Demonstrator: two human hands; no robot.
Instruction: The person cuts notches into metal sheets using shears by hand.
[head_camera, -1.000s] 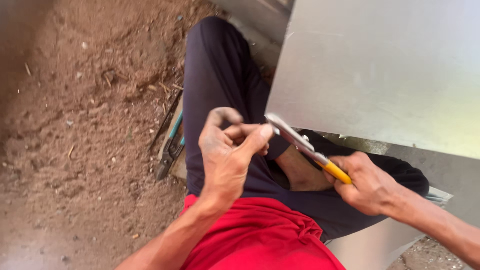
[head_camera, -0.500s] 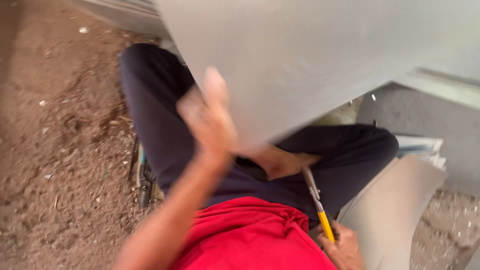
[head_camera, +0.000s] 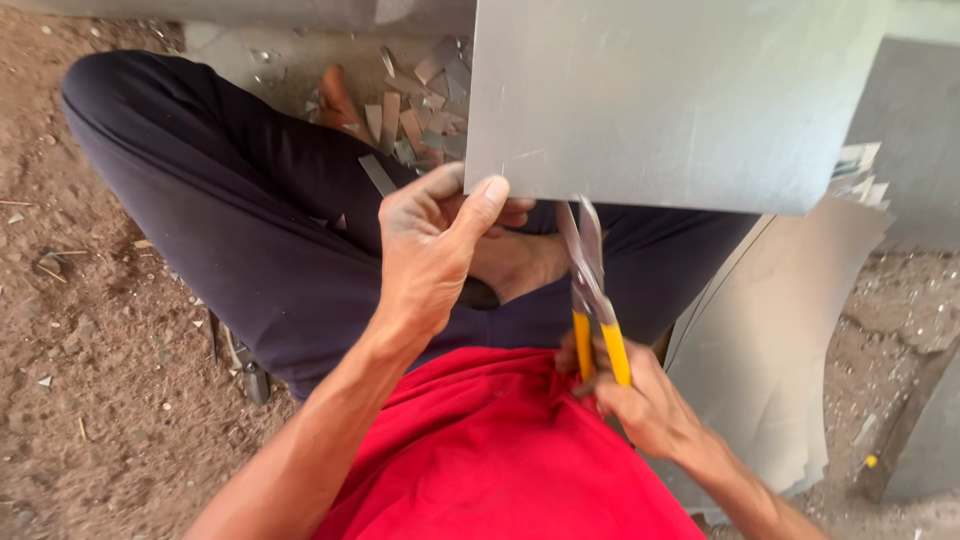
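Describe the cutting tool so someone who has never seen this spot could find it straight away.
Start at the large grey metal sheet held up in the upper middle of the view, its near corner pinched by the left hand. At its lower edge, above the red shirt, the right hand grips the tin snips. Their yellow handles and open steel blades stand out from the grey offcuts around.

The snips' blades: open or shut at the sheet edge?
Open. The snips show two blades parted in a narrow V at the metal sheet's lower edge, yellow handles spread in the right hand.
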